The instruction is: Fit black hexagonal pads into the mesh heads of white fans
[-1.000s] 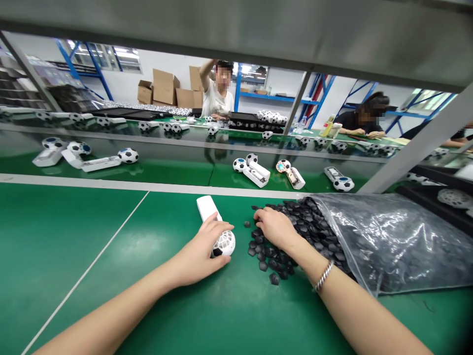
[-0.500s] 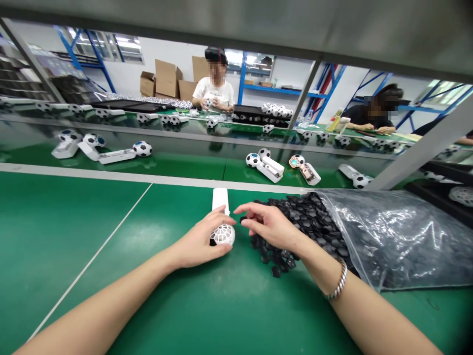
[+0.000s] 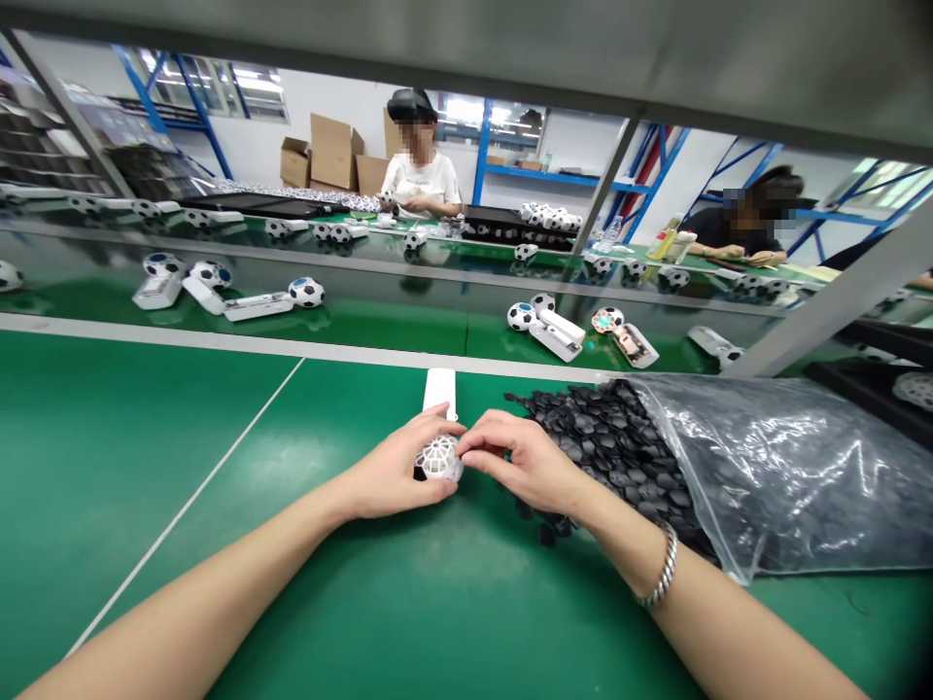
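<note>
And here's the left hand (image 3: 386,467), palm sideways, grip curled partly open around the white ball-ended device (image 3: 440,457) on the counter (image 3: 437,622): black at its left, open lattice on top. Right hand (image 3: 529,462) angles in, fingertips pinched at its right edge, contents hidden, beside black pieces (image 3: 619,437).

My left forearm (image 3: 211,583) slants up from the lower left, and my left hand (image 3: 390,469) curves inward with the back of it up, the fingers arched above and the thumb reaching out below, a gap between them. My right forearm (image 3: 718,608) comes in from the lower right, wrist (image 3: 619,530) fairly straight. My right hand (image 3: 529,465) points left, thumb and index fingertips (image 3: 465,449) drawn together in a pinch, just beside my left fingertips.
</note>
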Available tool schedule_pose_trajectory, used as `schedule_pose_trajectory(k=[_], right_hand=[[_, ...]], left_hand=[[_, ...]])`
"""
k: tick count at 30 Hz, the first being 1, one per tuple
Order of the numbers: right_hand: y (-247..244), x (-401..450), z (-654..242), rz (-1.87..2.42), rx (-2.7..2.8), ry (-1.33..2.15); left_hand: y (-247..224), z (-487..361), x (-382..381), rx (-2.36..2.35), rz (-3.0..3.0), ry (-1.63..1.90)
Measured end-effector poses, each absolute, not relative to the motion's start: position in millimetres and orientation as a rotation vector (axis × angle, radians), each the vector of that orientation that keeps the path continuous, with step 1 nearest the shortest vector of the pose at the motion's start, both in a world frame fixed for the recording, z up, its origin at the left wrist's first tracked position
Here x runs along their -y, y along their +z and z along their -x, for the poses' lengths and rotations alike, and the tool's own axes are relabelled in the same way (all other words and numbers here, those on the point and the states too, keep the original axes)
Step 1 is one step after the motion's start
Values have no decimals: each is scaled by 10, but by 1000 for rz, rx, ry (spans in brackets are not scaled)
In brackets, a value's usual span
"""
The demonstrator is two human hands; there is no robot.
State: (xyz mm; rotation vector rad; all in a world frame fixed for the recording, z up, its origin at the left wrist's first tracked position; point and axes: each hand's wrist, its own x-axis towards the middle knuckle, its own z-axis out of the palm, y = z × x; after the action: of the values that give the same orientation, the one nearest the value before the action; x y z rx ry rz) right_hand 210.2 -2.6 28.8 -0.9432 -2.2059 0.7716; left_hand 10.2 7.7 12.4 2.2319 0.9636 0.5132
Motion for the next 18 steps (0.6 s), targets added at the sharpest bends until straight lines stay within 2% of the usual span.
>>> schedule_pose_trajectory(k=[4,10,18], right_hand=[[281,43,-2104,1007,2206,899],[254,52,-2064,910,2303,791],[128,34,-1994,1003,2076,817]], left_hand=[[126,-91,-88,-982,-2222,480],[110,-83,-102,-966,-2195,471],[108,-103,-76,-979,-2187,520]])
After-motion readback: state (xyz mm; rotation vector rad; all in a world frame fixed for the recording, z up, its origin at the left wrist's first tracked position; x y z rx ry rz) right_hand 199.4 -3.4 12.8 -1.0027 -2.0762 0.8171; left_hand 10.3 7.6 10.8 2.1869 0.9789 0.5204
